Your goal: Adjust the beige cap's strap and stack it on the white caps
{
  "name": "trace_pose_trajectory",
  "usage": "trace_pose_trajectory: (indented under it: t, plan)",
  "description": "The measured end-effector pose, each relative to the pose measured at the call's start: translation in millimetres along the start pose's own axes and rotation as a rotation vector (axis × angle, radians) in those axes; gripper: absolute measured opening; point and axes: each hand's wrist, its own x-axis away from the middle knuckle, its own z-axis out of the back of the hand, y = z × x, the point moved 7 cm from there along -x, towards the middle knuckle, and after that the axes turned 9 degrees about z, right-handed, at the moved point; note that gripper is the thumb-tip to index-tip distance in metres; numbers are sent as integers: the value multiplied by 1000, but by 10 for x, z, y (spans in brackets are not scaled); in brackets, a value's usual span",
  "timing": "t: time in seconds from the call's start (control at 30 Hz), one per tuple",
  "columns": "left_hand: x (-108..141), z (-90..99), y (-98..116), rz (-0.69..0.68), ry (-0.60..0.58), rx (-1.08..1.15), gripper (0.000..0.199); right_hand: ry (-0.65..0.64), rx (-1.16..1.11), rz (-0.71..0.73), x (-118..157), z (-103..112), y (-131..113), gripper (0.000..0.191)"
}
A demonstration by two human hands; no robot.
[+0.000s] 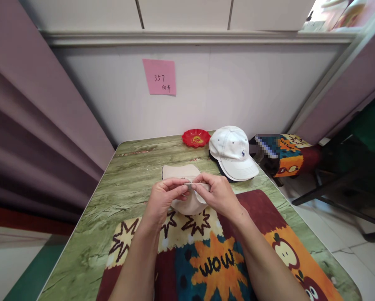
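A beige cap [187, 207] lies on the table at the far edge of the patterned mat. My left hand [165, 195] is closed, its thumb and fingers pinching the left side of the cap's narrow strap [190, 184]. From the right, my right hand [218, 193] pinches the same strap, fingertips almost meeting those of the left. A small greyish piece, perhaps a buckle, shows between the fingertips; its details are too small to make out. My hands cover part of the cap.
Behind and to the right, a white cap [231, 146] rests on a dark one [217, 161]. A red scalloped dish [196, 138] stands near the wall. The colourful mat [212, 267] spreads under my forearms on the green wood-look table [133, 163]. A pink note [160, 77] hangs on the wall.
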Motion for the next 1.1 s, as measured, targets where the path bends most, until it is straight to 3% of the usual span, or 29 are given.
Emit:
trace_pose_trajectory:
  t: [0.27, 0.57, 0.87, 1.1]
  plan:
    - [-6, 45, 38, -30, 39, -18, 27, 27, -68, -38, -14, 61, 38, 10]
    - [3, -55, 23, -27, -12, -15, 26, 35, -93, -8, -4, -14, 1, 11]
    - [-37, 136, 38, -35, 7, -17, 27, -61, -146, -89, -1, 32, 138, 14]
    - [5, 5, 37, 3, -62, -50, 27, -67, -145, -54, 2, -49, 129, 14]
